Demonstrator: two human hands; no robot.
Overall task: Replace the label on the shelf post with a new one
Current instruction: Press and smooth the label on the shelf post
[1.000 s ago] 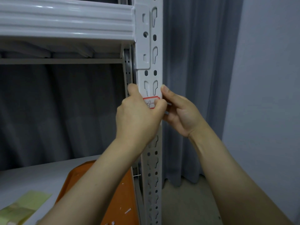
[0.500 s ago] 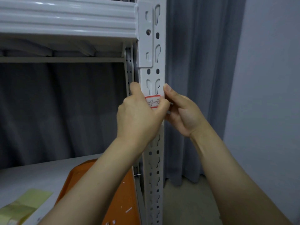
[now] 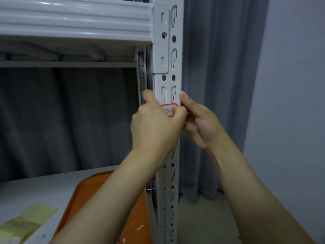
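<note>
Label (image 3: 169,106), white w/ red border and some handwriting, sits on front face of white shelf post (image 3: 167,81), just below a pair of keyhole slots and well under the upper beam (image 3: 75,20); only its top and middle show, the rest is covered by fingers. L hand (image 3: 154,127) is over it w/ fingers curled, one fingertip on the label's face, thumb upright along the post's left edge; can't tell if it pinches the label or only presses it. R hand (image 3: 200,124) is at the post's right edge, thumb upright against that edge just above-right of the label, fingers curled in toward the post's side, tips hidden behind the L hand. The two hands touch in front of the post. Lower shelf (image 3: 35,187): orange tray (image 3: 91,194) at its right edge next to the post, w/ small white scraps (image 3: 140,227) on it; yellow sheets (image 3: 33,217) toward the near left corner, apart from the tray. Grey curtain (image 3: 219,85) behind, wall (image 3: 290,85) to the right.
</note>
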